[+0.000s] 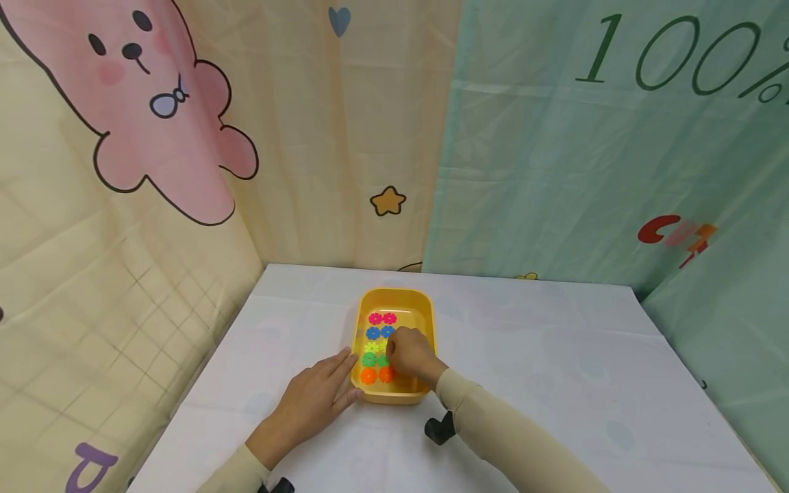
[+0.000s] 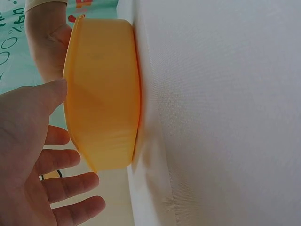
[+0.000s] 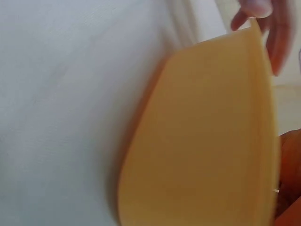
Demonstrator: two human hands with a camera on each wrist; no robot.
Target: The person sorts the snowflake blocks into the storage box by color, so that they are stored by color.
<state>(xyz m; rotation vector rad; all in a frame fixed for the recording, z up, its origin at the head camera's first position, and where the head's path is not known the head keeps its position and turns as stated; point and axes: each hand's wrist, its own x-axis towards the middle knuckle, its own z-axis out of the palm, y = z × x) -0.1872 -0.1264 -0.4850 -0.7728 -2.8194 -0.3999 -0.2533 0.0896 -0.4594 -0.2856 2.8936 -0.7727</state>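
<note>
A yellow plastic tray (image 1: 394,398) stands on the table, with small flower-shaped pieces in paired rows inside. From back to front the rows are pink (image 1: 375,318), blue (image 1: 372,333), yellow (image 1: 372,347), green (image 1: 369,359) and orange (image 1: 368,375). My left hand (image 1: 317,394) has its fingers extended, thumb and fingertips right at the tray's near-left rim (image 2: 70,94). Inside the tray, my right hand (image 1: 411,352) bends its fingers down over the right end of the yellow and green rows. Those fingertips are hidden, and I cannot tell whether they pinch a piece.
A white cloth covers the table (image 1: 542,383) around the tray. Printed curtains (image 1: 345,137) hang behind the table and at both sides. Each wrist carries a black camera mount, such as the right one (image 1: 440,428).
</note>
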